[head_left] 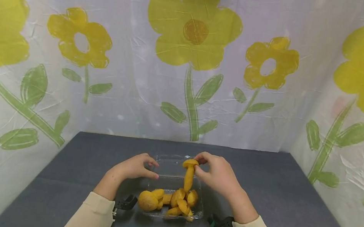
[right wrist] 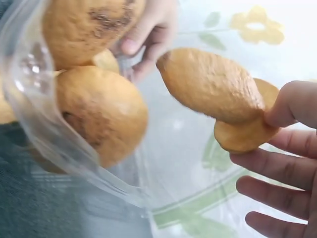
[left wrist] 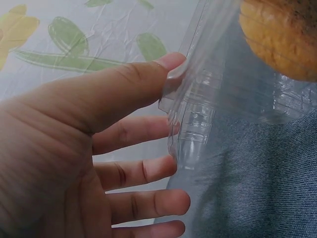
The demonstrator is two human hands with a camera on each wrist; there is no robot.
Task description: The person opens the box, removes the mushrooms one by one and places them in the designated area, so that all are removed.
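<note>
A yellow-orange mushroom hangs stem down above the clear plastic clamshell container. My right hand pinches it by the cap's edge between thumb and index finger, and the other fingers are spread apart in the right wrist view. Several more mushrooms lie in the container's near half, some with dark specks on their caps. At the container's left side, my left hand holds the plastic edge between thumb and fingers near the hinge.
The container's transparent lid lies folded back, away from me. Beneath it is a dark grey table. White curtains printed with yellow flowers stand behind the table and on both sides.
</note>
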